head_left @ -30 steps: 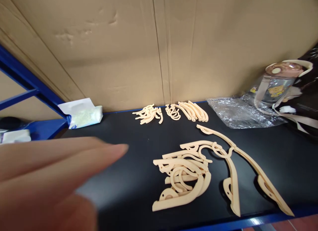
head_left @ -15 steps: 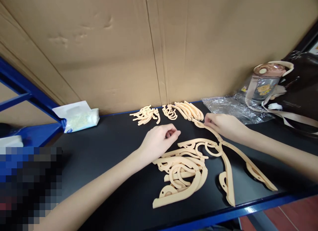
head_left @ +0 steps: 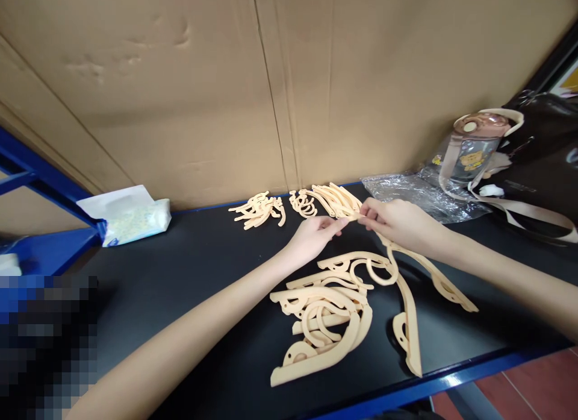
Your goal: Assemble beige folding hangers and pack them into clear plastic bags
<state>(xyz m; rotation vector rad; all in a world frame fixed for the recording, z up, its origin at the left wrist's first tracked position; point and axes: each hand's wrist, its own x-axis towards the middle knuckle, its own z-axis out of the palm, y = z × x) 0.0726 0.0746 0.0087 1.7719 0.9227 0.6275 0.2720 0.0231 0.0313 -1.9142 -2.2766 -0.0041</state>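
My left hand (head_left: 313, 234) and my right hand (head_left: 388, 220) meet over the back of the table. Between their fingertips is one end of a beige plastic folding hanger (head_left: 424, 263). The left thumb and finger pinch its tip; the right fingers close around it just beside. The hanger's other arm slopes down toward the front right. Below the hands lies a pile of folding hangers (head_left: 325, 347), with hooks and arms overlapping. Another hanger (head_left: 410, 323) stretches from the pile toward the table's front edge.
Along the back lie small beige pieces (head_left: 259, 210), curved hooks (head_left: 303, 204) and a row of hanger arms (head_left: 336, 200). A tissue pack (head_left: 135, 218) lies left. Clear plastic bags (head_left: 406, 194), a strapped water bottle (head_left: 481, 146) and a dark bag (head_left: 546, 155) occupy the right.
My left hand has moved right and up to meet my right hand and now pinches the hanger's end. The hanger's far arm has shifted left and up. The view has also shifted slightly.
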